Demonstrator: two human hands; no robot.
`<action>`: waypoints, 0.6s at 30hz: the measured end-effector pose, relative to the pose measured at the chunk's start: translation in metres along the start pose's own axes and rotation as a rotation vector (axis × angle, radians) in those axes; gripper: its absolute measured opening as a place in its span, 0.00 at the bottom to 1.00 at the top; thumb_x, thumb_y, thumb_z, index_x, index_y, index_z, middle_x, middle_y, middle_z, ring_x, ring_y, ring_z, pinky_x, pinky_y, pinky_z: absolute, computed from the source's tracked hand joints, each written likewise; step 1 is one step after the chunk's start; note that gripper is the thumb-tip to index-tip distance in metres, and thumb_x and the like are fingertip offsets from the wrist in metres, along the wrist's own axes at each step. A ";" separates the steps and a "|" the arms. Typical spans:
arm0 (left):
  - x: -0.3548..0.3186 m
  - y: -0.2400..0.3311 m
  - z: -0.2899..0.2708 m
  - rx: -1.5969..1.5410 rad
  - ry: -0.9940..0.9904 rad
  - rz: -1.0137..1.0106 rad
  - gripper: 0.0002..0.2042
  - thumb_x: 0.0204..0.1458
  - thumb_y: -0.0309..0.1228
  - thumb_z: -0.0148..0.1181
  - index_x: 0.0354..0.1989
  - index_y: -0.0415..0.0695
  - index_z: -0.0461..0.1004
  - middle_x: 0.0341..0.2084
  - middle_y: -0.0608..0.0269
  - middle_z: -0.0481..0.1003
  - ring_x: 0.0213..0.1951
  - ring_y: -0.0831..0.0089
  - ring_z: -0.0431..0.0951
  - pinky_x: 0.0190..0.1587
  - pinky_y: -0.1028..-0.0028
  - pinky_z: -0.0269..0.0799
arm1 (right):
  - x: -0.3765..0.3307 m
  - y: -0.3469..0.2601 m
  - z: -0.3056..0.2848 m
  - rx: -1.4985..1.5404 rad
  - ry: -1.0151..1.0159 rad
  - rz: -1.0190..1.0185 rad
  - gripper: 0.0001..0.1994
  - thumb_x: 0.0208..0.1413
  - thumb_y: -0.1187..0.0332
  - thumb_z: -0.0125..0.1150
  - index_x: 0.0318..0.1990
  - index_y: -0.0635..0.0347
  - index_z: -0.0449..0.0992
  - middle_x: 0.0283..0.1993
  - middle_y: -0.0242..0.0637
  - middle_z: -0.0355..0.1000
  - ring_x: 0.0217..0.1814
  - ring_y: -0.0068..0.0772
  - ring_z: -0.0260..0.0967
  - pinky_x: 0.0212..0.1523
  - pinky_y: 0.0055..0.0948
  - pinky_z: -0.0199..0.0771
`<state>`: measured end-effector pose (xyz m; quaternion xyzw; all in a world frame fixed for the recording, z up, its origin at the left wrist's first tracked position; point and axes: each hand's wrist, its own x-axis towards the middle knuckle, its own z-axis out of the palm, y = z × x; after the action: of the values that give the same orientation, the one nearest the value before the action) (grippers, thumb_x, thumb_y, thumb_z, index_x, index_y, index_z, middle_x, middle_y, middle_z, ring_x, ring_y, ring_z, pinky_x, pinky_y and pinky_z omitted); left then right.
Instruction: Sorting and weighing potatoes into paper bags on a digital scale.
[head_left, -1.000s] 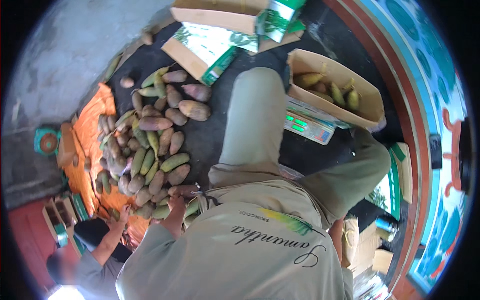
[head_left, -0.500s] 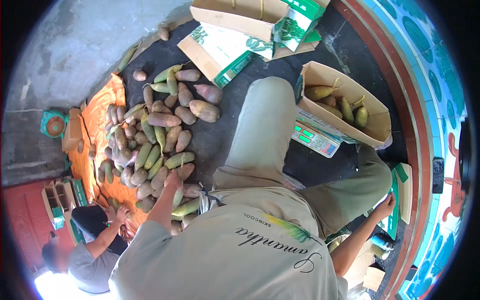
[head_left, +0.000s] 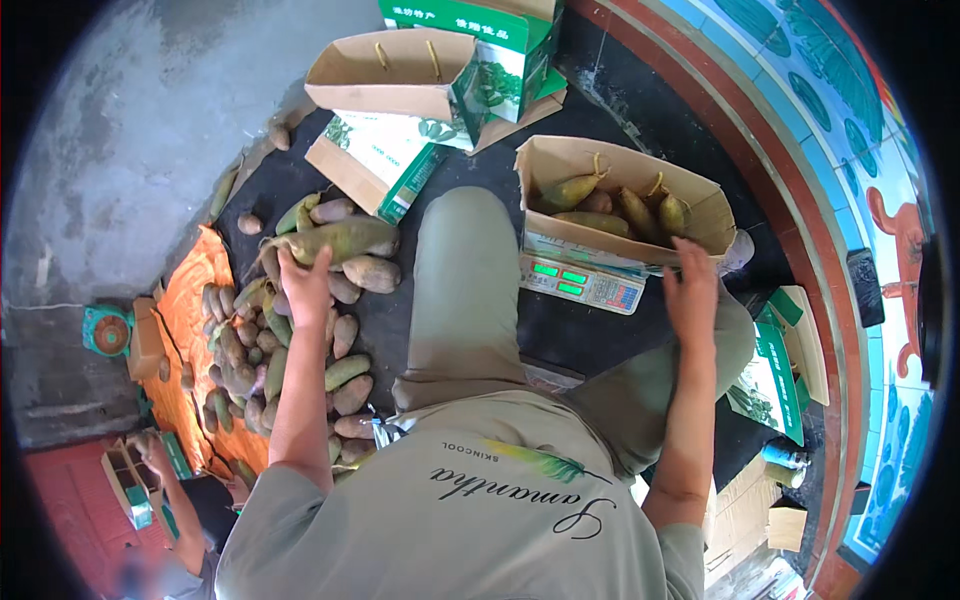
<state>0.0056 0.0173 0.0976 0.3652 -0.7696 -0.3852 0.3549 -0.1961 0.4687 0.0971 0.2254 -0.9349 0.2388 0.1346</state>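
Observation:
My left hand (head_left: 304, 287) is closed around a long green radish (head_left: 345, 240), raised above the pile of radishes (head_left: 240, 350) on my left. This radish is thick and lies roughly level, its thin root end pointing left. My right hand (head_left: 692, 290) is at the near right rim of an open cardboard box (head_left: 630, 245). Its fingers are stretched out and hold nothing; whether they touch the rim is hard to tell. Inside the box lie several green radishes (head_left: 577, 192), some with stem stubs. The box rests on a digital scale (head_left: 580, 284) with lit green displays.
Green and white cartons (head_left: 390, 75) stand at the far side. More packaging (head_left: 775, 370) leans at the right near a red-brown ledge (head_left: 790, 190). An orange sheet (head_left: 190, 290) lies under part of the pile. Another person's arm (head_left: 180, 500) reaches toward a divided carton at lower left.
My left hand has moved away from the near pile and lifted a green radish. My right hand has come from the lower right to the box. The other person's arm has risen toward the carton.

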 end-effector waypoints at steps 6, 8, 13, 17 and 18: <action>0.019 0.113 0.078 -0.709 -0.273 -0.167 0.20 0.49 0.28 0.60 0.47 0.37 0.60 0.41 0.53 0.70 0.43 0.66 0.73 0.46 0.68 0.72 | -0.006 0.010 0.019 -0.171 -0.177 -0.028 0.28 0.42 0.70 0.63 0.55 0.55 0.64 0.56 0.40 0.63 0.61 0.44 0.55 0.59 0.42 0.55; 0.009 0.135 0.116 -0.774 -0.439 -0.222 0.18 0.51 0.30 0.57 0.47 0.36 0.61 0.43 0.53 0.70 0.45 0.64 0.72 0.50 0.63 0.69 | -0.007 0.013 0.020 -0.159 -0.176 -0.034 0.27 0.42 0.70 0.63 0.54 0.56 0.65 0.55 0.40 0.63 0.61 0.44 0.56 0.58 0.41 0.57; -0.030 0.164 0.203 -0.805 -0.722 -0.445 0.22 0.54 0.32 0.54 0.54 0.38 0.56 0.47 0.53 0.67 0.45 0.63 0.71 0.49 0.63 0.69 | -0.005 0.013 0.023 -0.123 -0.166 -0.024 0.25 0.42 0.70 0.63 0.52 0.57 0.66 0.55 0.40 0.64 0.60 0.44 0.56 0.58 0.41 0.57; -0.051 0.160 0.208 -0.691 -0.660 -0.348 0.24 0.55 0.30 0.51 0.59 0.39 0.52 0.49 0.51 0.66 0.49 0.65 0.68 0.49 0.67 0.67 | -0.009 0.013 0.023 -0.096 -0.184 -0.009 0.25 0.42 0.71 0.63 0.52 0.57 0.67 0.54 0.40 0.65 0.60 0.44 0.57 0.57 0.41 0.58; -0.050 0.159 0.197 -0.669 -0.667 -0.261 0.24 0.55 0.29 0.51 0.59 0.39 0.52 0.50 0.52 0.66 0.50 0.65 0.68 0.50 0.68 0.66 | -0.008 0.012 0.022 -0.094 -0.203 0.010 0.25 0.42 0.71 0.63 0.52 0.57 0.67 0.54 0.40 0.65 0.60 0.44 0.57 0.57 0.40 0.58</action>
<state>-0.1792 0.1944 0.1305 0.1812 -0.6232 -0.7486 0.1358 -0.1985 0.4698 0.0704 0.2375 -0.9549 0.1714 0.0483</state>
